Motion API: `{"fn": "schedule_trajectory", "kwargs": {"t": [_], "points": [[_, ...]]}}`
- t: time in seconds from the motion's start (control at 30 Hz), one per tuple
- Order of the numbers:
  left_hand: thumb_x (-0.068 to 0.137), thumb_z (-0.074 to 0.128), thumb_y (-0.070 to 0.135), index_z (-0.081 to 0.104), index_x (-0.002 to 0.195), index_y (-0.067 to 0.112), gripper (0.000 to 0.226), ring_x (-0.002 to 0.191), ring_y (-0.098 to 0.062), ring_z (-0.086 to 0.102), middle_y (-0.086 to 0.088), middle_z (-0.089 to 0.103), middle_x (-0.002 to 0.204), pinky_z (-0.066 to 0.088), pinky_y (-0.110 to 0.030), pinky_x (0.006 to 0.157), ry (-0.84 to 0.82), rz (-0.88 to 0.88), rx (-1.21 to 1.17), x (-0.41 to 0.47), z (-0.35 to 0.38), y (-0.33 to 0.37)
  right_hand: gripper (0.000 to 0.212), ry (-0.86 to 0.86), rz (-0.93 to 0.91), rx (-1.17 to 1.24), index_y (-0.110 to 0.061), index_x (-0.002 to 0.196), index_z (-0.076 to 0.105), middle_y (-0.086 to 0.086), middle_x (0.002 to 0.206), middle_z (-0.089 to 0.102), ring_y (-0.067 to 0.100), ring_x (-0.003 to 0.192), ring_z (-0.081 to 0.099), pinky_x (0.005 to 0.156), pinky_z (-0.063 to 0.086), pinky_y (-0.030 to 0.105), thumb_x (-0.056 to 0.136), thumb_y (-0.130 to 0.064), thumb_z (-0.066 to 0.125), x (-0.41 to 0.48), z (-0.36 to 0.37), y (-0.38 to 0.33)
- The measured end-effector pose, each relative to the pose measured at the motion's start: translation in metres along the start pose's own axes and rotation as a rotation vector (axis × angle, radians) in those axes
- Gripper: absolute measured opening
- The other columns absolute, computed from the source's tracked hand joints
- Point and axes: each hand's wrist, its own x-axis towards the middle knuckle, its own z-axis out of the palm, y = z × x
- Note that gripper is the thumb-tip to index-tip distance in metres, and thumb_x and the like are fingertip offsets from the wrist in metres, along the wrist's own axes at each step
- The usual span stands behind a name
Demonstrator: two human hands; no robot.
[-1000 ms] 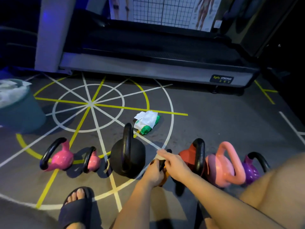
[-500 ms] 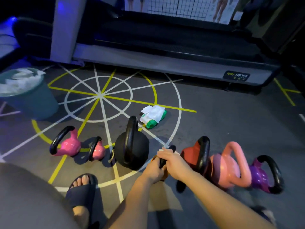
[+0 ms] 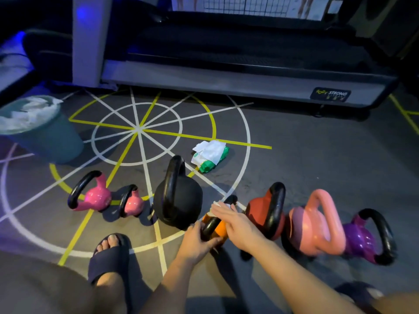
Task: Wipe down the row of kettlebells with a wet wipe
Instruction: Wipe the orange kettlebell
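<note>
- The left hand (image 3: 199, 240) reaches in from the lower middle on a bare forearm. Its fingers and thumb curl round the near end of the black handle (image 3: 210, 223) of the orange kettlebell (image 3: 221, 230).
- The right hand (image 3: 237, 220) comes in from the lower right, also on a bare forearm, and sits just beside the left hand.
- Its fingers lie nearly straight and close together, palm down, pressing a white wipe (image 3: 215, 203) against the far part of the same handle.

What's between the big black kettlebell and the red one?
The orange kettlebell: the left hand holds it, the right hand presses a wipe on its handle. Head view.
</note>
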Motion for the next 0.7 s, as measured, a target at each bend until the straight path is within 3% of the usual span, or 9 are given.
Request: {"fn": "schedule_trajectory", "kwargs": {"t": [0.07,0.13,0.2,0.3,0.37,0.43,0.5,0.6,0.7], "points": [[0.086,0.076,0.047,0.054,0.134,0.026,0.057,0.116,-0.010,0.053,0.008,0.058,0.122,0.036,-0.021,0.090,-0.032,0.003,-0.052,-0.009,0.004,-0.005,0.053,0.058,0.035,0.040,-0.017,0.142,0.053,-0.003,0.155,0.042,0.007,0.146,0.026,0.124,0.005,0.024,0.098,0.007,0.039,0.010,-0.009,-0.005],[0.095,0.068,0.040,0.050,0.139,0.025,0.050,0.120,-0.012,0.056,0.010,0.058,0.122,0.037,-0.020,0.092,-0.013,-0.032,-0.119,-0.013,0.011,-0.005,0.048,0.152,0.124,0.097,-0.009,0.138,0.056,0.006,0.150,0.048,0.012,0.142,0.035,0.116,0.007,0.012,0.097,0.010,0.039,0.018,-0.020,0.000],[0.099,0.061,0.040,0.045,0.142,0.024,0.048,0.124,-0.020,0.058,0.003,0.061,0.127,0.039,-0.024,0.094,0.000,-0.095,-0.151,-0.017,0.018,-0.002,0.057,0.193,0.214,0.065,-0.017,0.146,0.049,-0.004,0.154,0.040,0.013,0.147,0.029,0.118,0.010,0.015,0.096,0.009,0.038,0.018,-0.024,0.018],[0.101,0.056,0.041,0.040,0.141,0.023,0.046,0.123,-0.025,0.059,-0.002,0.061,0.130,0.040,-0.028,0.094,0.017,-0.167,-0.152,-0.020,0.022,0.000,0.063,0.176,0.121,-0.051,-0.021,0.147,0.046,-0.015,0.153,0.029,0.003,0.147,0.017,0.125,0.008,0.032,0.093,0.011,0.036,0.012,-0.015,0.022],[0.102,0.055,0.039,0.038,0.144,0.023,0.047,0.122,-0.025,0.059,-0.003,0.062,0.129,0.042,-0.031,0.096,-0.005,-0.168,-0.103,-0.021,0.019,0.000,0.057,0.122,0.027,-0.068,-0.016,0.144,0.051,-0.011,0.153,0.031,0.009,0.147,0.015,0.126,0.006,0.038,0.094,0.006,0.034,0.012,-0.001,0.009],[0.102,0.054,0.028,0.035,0.149,0.021,0.050,0.124,-0.028,0.059,-0.006,0.062,0.133,0.043,-0.035,0.101,-0.021,-0.144,-0.032,-0.018,0.018,-0.003,0.053,-0.030,-0.037,-0.075,-0.011,0.138,0.057,-0.005,0.153,0.034,0.014,0.147,0.013,0.126,-0.002,0.034,0.096,-0.008,0.026,0.013,0.018,-0.001],[0.100,0.054,0.022,0.037,0.149,0.023,0.052,0.124,-0.028,0.060,-0.005,0.064,0.133,0.045,-0.037,0.102,-0.023,-0.134,0.006,-0.014,0.017,-0.006,0.059,-0.113,-0.069,-0.032,-0.010,0.131,0.065,0.005,0.151,0.044,0.028,0.150,0.022,0.126,0.007,0.045,0.092,-0.023,0.022,0.011,0.038,0.001],[0.097,0.059,0.030,0.046,0.141,0.027,0.046,0.116,-0.025,0.065,-0.001,0.068,0.124,0.050,-0.037,0.098,-0.014,-0.102,0.007,-0.013,0.015,-0.006,0.046,-0.077,-0.004,-0.035,-0.005,0.128,0.066,0.018,0.146,0.051,0.038,0.143,0.037,0.121,0.023,0.050,0.094,0.002,0.036,0.008,0.027,-0.005],[0.095,0.066,0.042,0.049,0.140,0.025,0.052,0.116,-0.017,0.063,0.003,0.066,0.124,0.050,-0.034,0.099,0.046,-0.089,-0.089,-0.017,0.016,-0.001,0.054,0.162,0.023,-0.060,-0.007,0.141,0.053,0.009,0.152,0.045,0.025,0.145,0.033,0.121,0.022,0.033,0.093,0.012,0.038,0.011,0.003,0.004]]}}
